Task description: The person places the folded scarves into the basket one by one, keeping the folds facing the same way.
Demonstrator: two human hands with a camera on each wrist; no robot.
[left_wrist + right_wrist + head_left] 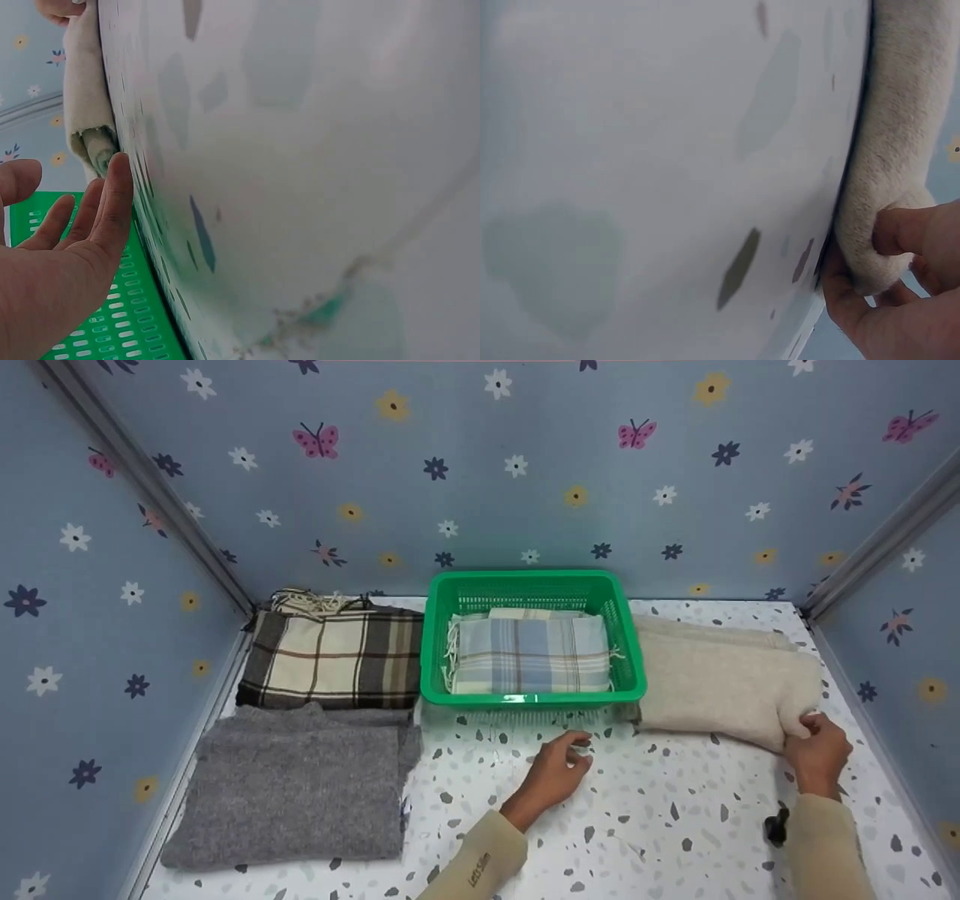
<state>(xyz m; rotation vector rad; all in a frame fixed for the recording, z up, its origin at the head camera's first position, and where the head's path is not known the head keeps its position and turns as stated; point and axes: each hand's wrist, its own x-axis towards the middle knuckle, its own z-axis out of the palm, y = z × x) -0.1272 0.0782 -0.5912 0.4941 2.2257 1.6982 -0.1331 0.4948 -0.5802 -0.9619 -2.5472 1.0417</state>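
A folded cream scarf (720,682) lies to the right of the green plastic basket (534,699). At its front right corner my right hand (819,751) pinches the cloth between thumb and fingers; the right wrist view shows the thumb pressing into the fleecy fold (889,150). My left hand (553,774) hangs in front of the basket with loosely bent fingers and nothing in it. In the left wrist view its fingers (112,202) overlap the basket's slotted side. Inside the basket rests a folded blue-and-white plaid scarf (532,652) with fringed ends.
Left of the basket lies a folded black, cream and brown plaid scarf (337,656), with a folded grey scarf (300,787) in front of it. A small black object (777,826) is beside my right sleeve. Flower-patterned walls (480,510) enclose the speckled white table (637,825).
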